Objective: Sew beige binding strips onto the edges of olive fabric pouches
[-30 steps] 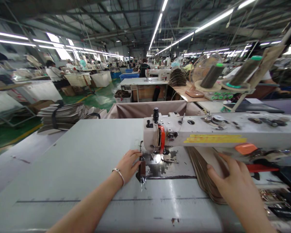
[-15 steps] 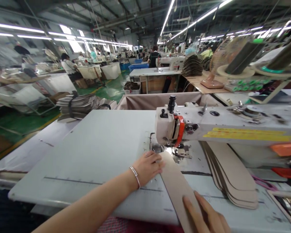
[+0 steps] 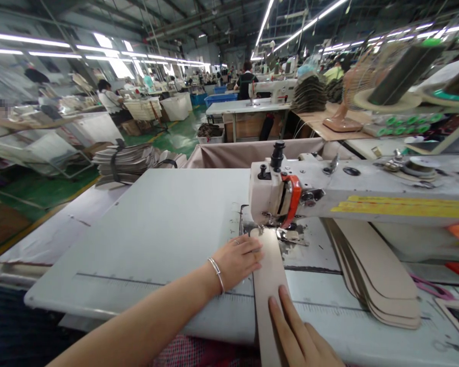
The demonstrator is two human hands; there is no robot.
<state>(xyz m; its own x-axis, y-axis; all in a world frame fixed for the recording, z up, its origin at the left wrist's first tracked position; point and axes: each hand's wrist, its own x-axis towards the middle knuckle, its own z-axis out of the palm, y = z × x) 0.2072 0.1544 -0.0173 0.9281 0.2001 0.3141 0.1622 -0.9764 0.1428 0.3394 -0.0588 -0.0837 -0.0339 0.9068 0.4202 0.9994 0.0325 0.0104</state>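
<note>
A long beige strip point(image 3: 270, 280) lies on the pale sewing table, its far end under the presser foot of the white sewing machine point(image 3: 313, 188). My left hand point(image 3: 239, 260), with a bracelet at the wrist, rests its fingertips on the strip's left edge near the needle area; its fingers are spread a little. Lower down, my right hand point(image 3: 300, 331) lies on the strip with its fingers stretched out and apart. Under the machine arm, right of the strip, sits a stack of beige pieces with rounded ends point(image 3: 386, 275).
A bundle of grey-beige pieces point(image 3: 122, 160) is at the left beyond the table point(image 3: 168, 219). Thread cones point(image 3: 401, 76) and a fan point(image 3: 344, 112) stand at the back right. Pink-handled scissors point(image 3: 432, 288) lie at the right. Several people are in the background.
The strip has swung to run more nearly straight toward the machine, its near end shifting left. My right hand has moved left and slightly up with it. The view has shifted slightly.
</note>
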